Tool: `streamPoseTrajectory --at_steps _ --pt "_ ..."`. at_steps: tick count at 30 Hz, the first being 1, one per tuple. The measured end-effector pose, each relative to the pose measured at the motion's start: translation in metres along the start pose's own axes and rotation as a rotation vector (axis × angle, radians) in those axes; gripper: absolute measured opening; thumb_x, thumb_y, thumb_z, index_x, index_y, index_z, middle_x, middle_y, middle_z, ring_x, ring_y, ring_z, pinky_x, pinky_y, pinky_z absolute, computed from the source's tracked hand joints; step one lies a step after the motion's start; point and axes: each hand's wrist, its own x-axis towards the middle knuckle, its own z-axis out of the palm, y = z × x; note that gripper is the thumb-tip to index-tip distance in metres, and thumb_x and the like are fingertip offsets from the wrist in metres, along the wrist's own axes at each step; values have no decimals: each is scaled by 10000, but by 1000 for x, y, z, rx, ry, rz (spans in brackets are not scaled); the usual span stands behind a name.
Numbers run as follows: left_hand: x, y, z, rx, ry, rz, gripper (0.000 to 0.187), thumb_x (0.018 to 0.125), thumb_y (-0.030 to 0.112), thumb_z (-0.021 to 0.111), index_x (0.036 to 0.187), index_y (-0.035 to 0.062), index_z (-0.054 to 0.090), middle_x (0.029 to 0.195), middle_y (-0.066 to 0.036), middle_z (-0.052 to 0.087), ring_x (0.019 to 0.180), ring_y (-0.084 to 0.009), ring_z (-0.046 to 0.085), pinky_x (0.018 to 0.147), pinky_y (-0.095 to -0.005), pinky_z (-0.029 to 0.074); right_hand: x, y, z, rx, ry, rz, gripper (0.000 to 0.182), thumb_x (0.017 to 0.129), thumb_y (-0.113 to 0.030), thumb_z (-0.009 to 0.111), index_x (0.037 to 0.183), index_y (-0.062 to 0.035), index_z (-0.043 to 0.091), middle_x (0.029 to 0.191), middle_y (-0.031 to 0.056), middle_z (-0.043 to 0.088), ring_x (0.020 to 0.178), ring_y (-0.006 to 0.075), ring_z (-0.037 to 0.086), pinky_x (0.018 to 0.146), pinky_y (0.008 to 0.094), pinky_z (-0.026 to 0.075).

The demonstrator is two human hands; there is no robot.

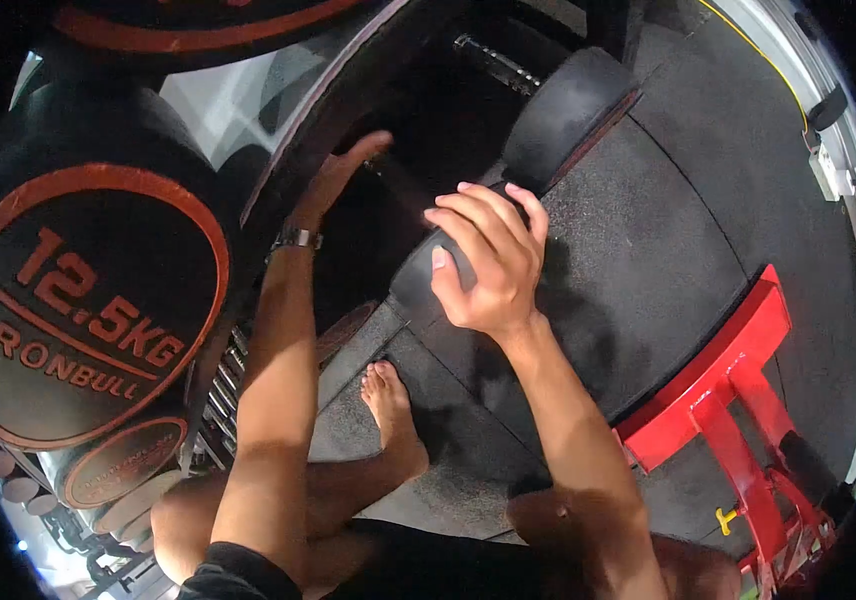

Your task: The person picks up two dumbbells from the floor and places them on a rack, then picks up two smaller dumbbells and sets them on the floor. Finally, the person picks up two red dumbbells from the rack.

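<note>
Dark rubber flooring (808, 215) is stretching across the right side, while a large black dumbbell head (93, 310) marked "12.5KG IRONBULL" is looming at the left. A red metal frame (708, 390) is standing at the lower right. Low in the middle, the near dumbbell (423, 275) is lying between the two hands, its rounded black end showing partly behind the right one; the farther dumbbell (573, 115) is sitting just beyond it, its ridged handle (496, 66) catching the light. The near dumbbell is probably weighing a good deal, its coating looking stiff and rubbery rather than fragile; its bar, hidden in shadow, is likely offering the surest hold, with the smooth end giving less purchase. The right hand (493, 265) is hovering at that end, fingers (478, 215) loosely curved and clasping nothing; whether they are touching the coating is not clear. The left hand (338, 180) is hanging over the dark far side, too shadowed and blurred to tell if it is gripping. A wristwatch (298, 239) is circling the left wrist.
</note>
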Motion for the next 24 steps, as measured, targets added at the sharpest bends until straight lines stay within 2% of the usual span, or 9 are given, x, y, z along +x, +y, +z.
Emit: streamPoseTrajectory --at_steps 3,6,9,10,14,17,24 --pt "-3 11 -3 -53 -47 -51 662 830 276 666 1426 121 421 1379 -158 534 1285 -304 496 1045 -451 408 3 -1 4 13 -2 -24 254 697 -187 660 927 -79 671 979 40 669 985 220 637 969 431 388" --pt "-16 11 -13 -70 30 -44 725 784 309 730 1405 79 436 1373 -173 527 1281 -312 489 1049 -456 399 5 -3 6 66 0 -32 228 664 -175 647 872 -84 670 932 29 670 939 205 647 908 406 417" --pt "-38 3 -22 -61 120 -65 794 737 342 795 1384 37 451 1367 -188 521 1278 -319 481 1054 -461 389 -2 -18 13 44 -46 -32 216 620 -185 631 802 -75 666 918 29 671 940 197 646 934 405 432" --pt "-46 -2 -24 -48 155 -79 818 722 353 816 1377 22 455 1365 -193 519 1277 -321 478 1055 -463 386 -5 -21 15 53 -70 -58 218 609 -204 631 786 -81 661 920 32 667 975 193 634 949 407 438" --pt "-66 -17 -24 30 293 -107 919 660 398 902 1349 -34 475 1357 -212 510 1273 -331 468 1061 -469 373 -8 -21 24 55 -129 -188 265 592 -229 581 794 -89 680 894 15 665 946 166 656 913 387 459" --pt "-62 -2 -27 -67 240 -118 893 651 363 906 1337 -29 490 1341 -207 523 1254 -332 482 1051 -474 385 2 -14 24 76 -115 -213 295 577 -250 557 788 -87 683 886 21 673 916 170 662 903 395 453" --pt "-25 30 -22 -275 78 -48 838 630 280 915 1309 -17 524 1302 -195 554 1209 -335 514 1028 -484 411 18 9 18 64 86 -76 333 518 -228 523 757 -77 699 838 39 688 870 196 668 871 397 437"
